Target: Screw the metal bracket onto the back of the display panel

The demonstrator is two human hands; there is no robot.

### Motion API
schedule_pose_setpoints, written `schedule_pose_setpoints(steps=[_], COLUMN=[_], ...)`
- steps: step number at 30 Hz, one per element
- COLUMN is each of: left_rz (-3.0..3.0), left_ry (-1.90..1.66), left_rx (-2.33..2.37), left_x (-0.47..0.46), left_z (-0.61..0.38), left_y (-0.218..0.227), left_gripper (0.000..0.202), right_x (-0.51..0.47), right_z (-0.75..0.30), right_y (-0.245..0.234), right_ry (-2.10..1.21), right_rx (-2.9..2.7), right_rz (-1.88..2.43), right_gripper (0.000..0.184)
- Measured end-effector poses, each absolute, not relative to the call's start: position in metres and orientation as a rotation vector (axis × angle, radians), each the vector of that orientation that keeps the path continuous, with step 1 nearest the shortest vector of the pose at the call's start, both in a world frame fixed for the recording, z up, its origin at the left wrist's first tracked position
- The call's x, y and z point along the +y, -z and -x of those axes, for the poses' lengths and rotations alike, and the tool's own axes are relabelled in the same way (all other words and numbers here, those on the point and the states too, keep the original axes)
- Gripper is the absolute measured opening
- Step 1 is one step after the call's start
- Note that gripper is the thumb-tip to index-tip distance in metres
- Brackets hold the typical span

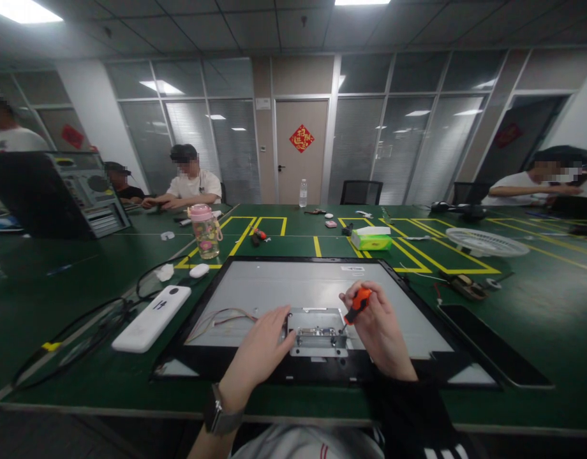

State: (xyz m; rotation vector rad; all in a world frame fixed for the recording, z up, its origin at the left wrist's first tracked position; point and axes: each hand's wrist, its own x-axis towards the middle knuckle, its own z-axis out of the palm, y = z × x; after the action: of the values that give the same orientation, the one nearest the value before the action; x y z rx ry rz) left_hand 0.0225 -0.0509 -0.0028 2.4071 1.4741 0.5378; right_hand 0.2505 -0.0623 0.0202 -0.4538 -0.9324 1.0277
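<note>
My right hand (380,328) is closed round the orange-and-black handle of a screwdriver (358,305). Its shaft slants down to the right part of a metal bracket (317,347). The bracket lies on the back of a flat display panel (274,277) with a black frame, flat on the table. My left hand (265,341) rests with its fingers stretched out against the bracket's left side, and a watch is on that wrist. Thin coloured wires (221,315) run over the panel to the left of this hand. Whether the screwdriver tip sits in a screw is too small to tell.
Left of the panel lie a white power bank (152,319) and black cables (97,325). Beyond stand a pink-lidded bottle (206,236) and a green tissue pack (371,239). On the right are a dark phone-like slab (494,344) and a white ring (487,242). Several people sit farther off.
</note>
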Motion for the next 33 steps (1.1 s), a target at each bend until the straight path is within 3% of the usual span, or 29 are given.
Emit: schedule_pose_setpoints(steps=[33], left_rz=[-2.409], left_ry=[-0.533], left_rx=[1.474], left_x=[-0.0500], left_z=[-0.0228], left_y=[0.0038], left_gripper=[0.052], right_x=[-0.0653], right_z=[-0.2483], right_y=[-0.0181], right_ry=[-1.029], right_rx=[-1.028], right_rz=[0.425], right_gripper=[0.020])
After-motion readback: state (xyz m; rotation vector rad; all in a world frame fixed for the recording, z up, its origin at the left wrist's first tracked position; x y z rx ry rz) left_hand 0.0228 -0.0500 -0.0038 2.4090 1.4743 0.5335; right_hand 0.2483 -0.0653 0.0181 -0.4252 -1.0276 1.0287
